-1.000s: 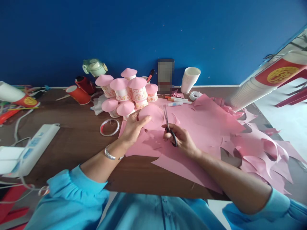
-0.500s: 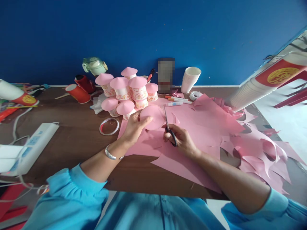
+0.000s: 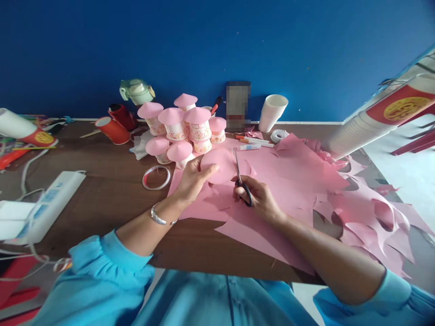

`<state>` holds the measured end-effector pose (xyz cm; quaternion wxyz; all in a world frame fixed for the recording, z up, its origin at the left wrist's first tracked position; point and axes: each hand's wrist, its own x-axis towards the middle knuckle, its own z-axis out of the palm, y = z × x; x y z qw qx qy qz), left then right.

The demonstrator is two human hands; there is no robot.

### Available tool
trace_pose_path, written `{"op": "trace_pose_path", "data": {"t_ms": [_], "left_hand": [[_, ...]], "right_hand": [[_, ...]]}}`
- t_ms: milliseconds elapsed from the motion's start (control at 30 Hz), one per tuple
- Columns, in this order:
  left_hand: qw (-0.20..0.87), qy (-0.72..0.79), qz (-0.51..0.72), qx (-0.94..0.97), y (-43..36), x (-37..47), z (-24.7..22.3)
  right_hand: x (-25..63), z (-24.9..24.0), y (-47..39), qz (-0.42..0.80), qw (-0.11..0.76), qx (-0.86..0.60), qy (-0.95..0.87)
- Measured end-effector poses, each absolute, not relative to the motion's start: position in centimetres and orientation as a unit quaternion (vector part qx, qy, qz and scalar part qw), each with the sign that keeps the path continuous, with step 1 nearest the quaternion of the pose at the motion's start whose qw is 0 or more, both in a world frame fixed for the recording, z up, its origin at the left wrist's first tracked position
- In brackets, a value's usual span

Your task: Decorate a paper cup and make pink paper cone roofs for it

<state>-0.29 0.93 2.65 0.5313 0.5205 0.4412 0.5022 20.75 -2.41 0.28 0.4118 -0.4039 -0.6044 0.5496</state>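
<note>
My left hand point(image 3: 192, 181) pinches a round pink paper disc point(image 3: 222, 164) at its left side, thumb on top. Black-handled scissors point(image 3: 245, 192) are in my right hand point(image 3: 260, 199), blades pointing away from me along the disc's right edge. Whether the blades are cutting into the paper I cannot tell. Under both hands lie large pink paper sheets point(image 3: 272, 181). Just beyond my left hand stand several white paper cups with drawn patterns and pink cone roofs point(image 3: 198, 115).
Pink offcuts point(image 3: 367, 213) pile up at the right, beside a long stack of cups point(image 3: 353, 131). A tape roll point(image 3: 156, 177) lies left of the sheets. Markers point(image 3: 254, 141), a cup stack point(image 3: 273, 111) and a phone point(image 3: 238, 108) are near the wall. A power strip point(image 3: 50, 206) sits at the left.
The whole view has shifted slightly, so everything appears a little to the right. Both hands keep the same hold on the disc and the scissors.
</note>
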Motion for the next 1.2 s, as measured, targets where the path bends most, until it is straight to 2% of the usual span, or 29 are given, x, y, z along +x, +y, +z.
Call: {"op": "trace_pose_path", "data": {"t_ms": [800,1200], "left_hand": [[0.505,0.466,0.496,0.53,1.01,-0.24,3.22],[0.528,0.45,0.483,0.534,1.38,-0.88,3.11]], "right_hand": [[20.73,0.8,-2.56,0.549,0.408,-0.424,-0.594],[20.72,1.03,-2.55,0.553,0.405,-0.436,-0.583]]}}
